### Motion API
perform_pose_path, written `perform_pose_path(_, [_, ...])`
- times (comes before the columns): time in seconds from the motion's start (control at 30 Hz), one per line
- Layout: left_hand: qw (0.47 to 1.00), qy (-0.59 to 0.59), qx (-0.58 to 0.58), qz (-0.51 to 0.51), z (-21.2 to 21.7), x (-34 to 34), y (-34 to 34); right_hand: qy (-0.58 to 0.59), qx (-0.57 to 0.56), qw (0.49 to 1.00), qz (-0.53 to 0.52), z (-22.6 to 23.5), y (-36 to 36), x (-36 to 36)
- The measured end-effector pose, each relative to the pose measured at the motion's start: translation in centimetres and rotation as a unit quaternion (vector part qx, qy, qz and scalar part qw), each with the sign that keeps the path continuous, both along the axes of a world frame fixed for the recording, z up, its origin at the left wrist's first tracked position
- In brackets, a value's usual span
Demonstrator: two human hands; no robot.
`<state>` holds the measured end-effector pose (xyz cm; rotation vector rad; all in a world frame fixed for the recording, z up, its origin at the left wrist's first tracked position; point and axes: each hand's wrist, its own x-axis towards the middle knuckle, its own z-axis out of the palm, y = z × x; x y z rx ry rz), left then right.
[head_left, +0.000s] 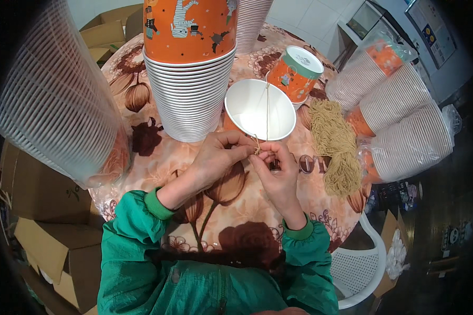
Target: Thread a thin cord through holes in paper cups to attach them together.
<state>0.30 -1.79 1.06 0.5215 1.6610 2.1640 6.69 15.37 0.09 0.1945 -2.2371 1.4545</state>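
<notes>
Together, left hand (215, 157) and right hand (279, 178) grasping tan string (268, 111), each grip pinched tight, near a paper tub (247, 113)

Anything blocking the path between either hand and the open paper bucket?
Nothing visible. The left hand and right hand hold tan twine at the near side of the paper bucket; the tall bucket stack stands off to the left.

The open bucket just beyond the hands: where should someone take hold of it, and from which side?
Probably by the right rim of the open bucket, coming from the near right, thumb outside and fingers inside. The wide mouth leaves that thin edge exposed, while the tall bucket stack stands close on the left and the tan string crosses the mouth.
</notes>
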Motion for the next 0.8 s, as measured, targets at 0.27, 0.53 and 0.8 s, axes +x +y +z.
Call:
perform_pose_path(0.27, [0.996, 0.062, -0.059, 0.038, -1.4, 0.0, 0.5, 0.093, 0.163, 0.982, -0.032, 0.3, -0.1, 0.3])
perform_pose_path(0.53, [0.976, 0.175, -0.095, 0.090, 0.2, 0.7, 0.5, 0.084, 0.101, 0.991, -0.015, 0.2, 0.0, 0.3])
perform_pose_path(0.8, [0.889, 0.389, -0.142, 0.192, -0.7, 0.5, 0.9, 0.014, -0.063, 0.998, 0.025, -0.5, -0.7, 0.4])
